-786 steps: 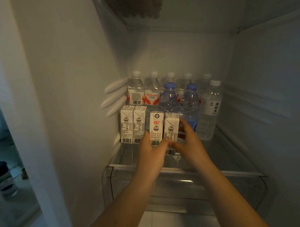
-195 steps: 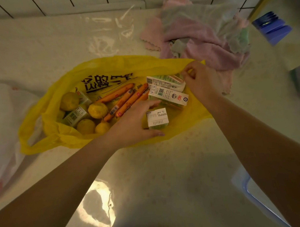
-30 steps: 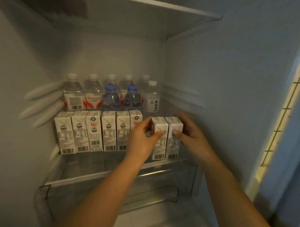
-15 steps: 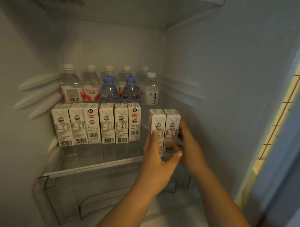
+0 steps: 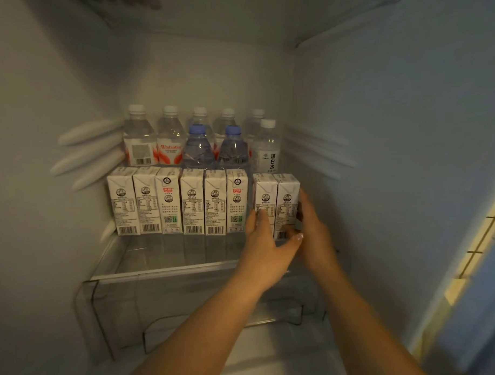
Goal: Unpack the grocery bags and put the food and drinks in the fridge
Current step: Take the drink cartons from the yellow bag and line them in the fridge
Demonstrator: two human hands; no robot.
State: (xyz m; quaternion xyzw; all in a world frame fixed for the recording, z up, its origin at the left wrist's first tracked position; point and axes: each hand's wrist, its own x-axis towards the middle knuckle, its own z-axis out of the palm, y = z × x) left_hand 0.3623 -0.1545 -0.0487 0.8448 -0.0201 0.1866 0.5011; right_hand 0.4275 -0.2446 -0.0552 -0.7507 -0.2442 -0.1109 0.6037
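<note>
**Two hands bracket the last pair of cartons at the right end of the fridge shelf**

Both hands close in on two white drink cartons [image 5: 277, 204] standing side by side, upright and touching, at the right end of the glass shelf [image 5: 165, 270]. The left hand [image 5: 267, 255] lies against the front and left side of the pair, fingers running up the left carton's face and the thumb stretched rightward across the lower front of the right one, so the hand cups them loosely rather than clamping hard. The right hand [image 5: 312, 230] sits on the pair's right side, fingers extended up along the outer wall of the right carton; whether its thumb wraps the front cannot be told, since the left hand covers it. The cartons are held between the two hands.

Left of this pair, with a narrow gap between, a row of six cartons [image 5: 175, 202] stands upright along the shelf, touching one another and reaching nearly to the left wall. Behind them stand the water bottles [image 5: 201, 141]: white-capped ones along the back edge, two blue-capped ones just ahead of those, and one white-capped bottle with a white label towards the back right corner. Below the shelf's front edge sits a clear plastic drawer [image 5: 188, 307].
</note>
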